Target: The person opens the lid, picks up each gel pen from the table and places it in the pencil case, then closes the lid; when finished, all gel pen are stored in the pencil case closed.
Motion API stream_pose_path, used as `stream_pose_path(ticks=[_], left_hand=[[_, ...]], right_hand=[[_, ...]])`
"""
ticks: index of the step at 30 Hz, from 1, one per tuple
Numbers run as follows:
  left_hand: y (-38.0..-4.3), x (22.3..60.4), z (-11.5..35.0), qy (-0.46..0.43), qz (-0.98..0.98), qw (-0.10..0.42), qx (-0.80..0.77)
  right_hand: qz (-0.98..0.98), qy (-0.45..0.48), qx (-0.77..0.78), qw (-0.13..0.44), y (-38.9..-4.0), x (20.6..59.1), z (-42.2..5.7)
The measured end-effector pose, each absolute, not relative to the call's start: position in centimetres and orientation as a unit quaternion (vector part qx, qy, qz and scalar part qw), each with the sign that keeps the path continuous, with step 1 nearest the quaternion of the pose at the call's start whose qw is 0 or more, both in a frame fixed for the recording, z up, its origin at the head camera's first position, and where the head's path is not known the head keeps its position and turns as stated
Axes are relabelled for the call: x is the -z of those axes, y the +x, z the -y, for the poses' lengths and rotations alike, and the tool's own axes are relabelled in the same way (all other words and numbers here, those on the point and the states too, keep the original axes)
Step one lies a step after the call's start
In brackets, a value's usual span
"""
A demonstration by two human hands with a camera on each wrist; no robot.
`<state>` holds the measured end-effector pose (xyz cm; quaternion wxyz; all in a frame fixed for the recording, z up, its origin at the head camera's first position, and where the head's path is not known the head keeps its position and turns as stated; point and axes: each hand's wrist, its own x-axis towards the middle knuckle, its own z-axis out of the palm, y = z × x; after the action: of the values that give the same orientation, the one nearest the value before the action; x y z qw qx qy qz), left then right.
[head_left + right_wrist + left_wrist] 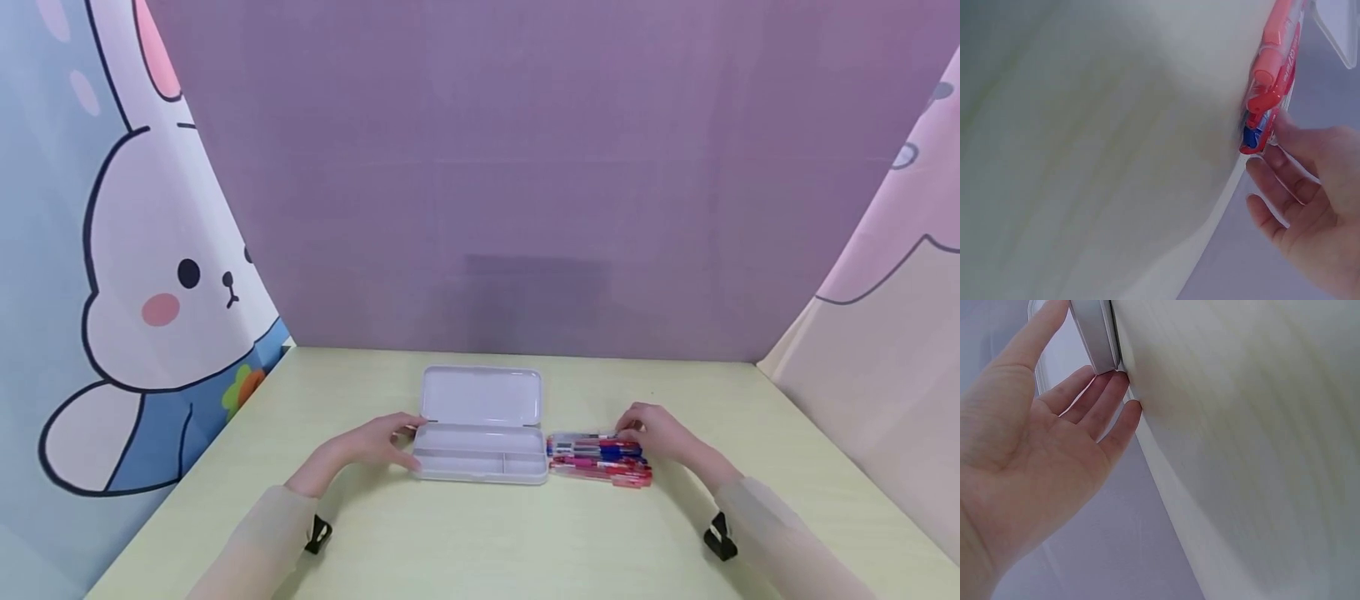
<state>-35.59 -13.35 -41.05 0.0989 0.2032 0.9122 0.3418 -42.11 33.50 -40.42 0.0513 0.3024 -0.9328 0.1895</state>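
A white pencil case (480, 478) lies on the table with its lid (482, 395) folded back. Inside are a long compartment and two shorter ones, with nothing visible in them. My left hand (378, 439) holds the case's left end, thumb toward the front corner and fingers toward the back; the left wrist view shows fingertips against the end wall. Right of the case lies a row of several pens (600, 450), with red, pink, blue and dark parts. At the back right of this row my right hand (660, 431) pinches the end of a pen (600, 436).
The pale wood-look table (480, 542) extends around the case and pens. A purple cloth (525, 167) hangs behind it. Printed curtains flank the table, with a cartoon rabbit (172, 267) on the left one. A black strap (318, 534) shows on the left wrist.
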Motion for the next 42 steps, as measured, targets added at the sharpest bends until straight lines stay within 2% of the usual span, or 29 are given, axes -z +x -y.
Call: stream_pose_path(ticks=[19,28,42], left_hand=[[-35.4,41.2,13.4,0.214,-0.909,0.091,-0.345],[-35.4,41.1,13.3,0.213,-0.912,0.09,-0.34],[-35.5,41.1,13.1,0.207,-0.917,0.085,-0.331]], right_hand=[[0.916,0.323,-0.22,0.092,-41.3,38.5,-34.6],[0.911,0.318,-0.236,0.115,-41.0,37.9,-33.2],[0.9,0.34,-0.251,0.106,-40.4,37.7,-29.8]])
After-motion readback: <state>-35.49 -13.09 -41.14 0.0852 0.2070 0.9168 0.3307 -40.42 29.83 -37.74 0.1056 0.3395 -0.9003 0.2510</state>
